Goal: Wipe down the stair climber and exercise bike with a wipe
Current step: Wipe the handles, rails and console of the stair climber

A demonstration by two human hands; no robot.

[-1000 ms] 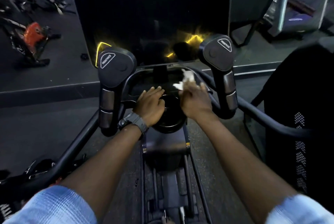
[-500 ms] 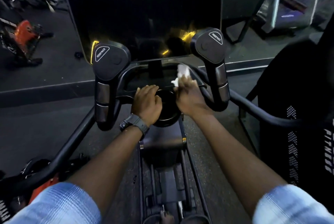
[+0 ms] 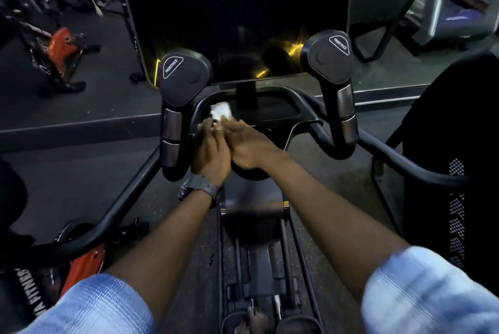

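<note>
Furthest out beyond the left hand stands the left handle (image 3: 179, 96) of the machine, its rounded top marked with a resistance label and its grip section just beside the knuckles. The left hand (image 3: 212, 148), a watch (image 3: 198, 187) on its wrist, lies with fingers stretched forward and close together, their tips reaching the near edge of the wipe (image 3: 220, 111); whether they pinch it or only press it I cannot tell, since that part is blurred. The wipe itself, a small white wad, sits just ahead of both sets of fingertips on the dark console tray (image 3: 272, 109) between the curved bars. The right hand (image 3: 249, 146) touches the left along its side, fingers fairly straight and angled towards the wipe, seemingly flat on it or just behind it — again too smeared to say which. Well off to the right of it rises the right handle (image 3: 330, 63). The risk from here, as I judge it, is that with two hands crowding one small wad it bunches up or slips into the tray recess, so the fingers rub the surface bare; a hurried sweep could also skip both handles.
</note>
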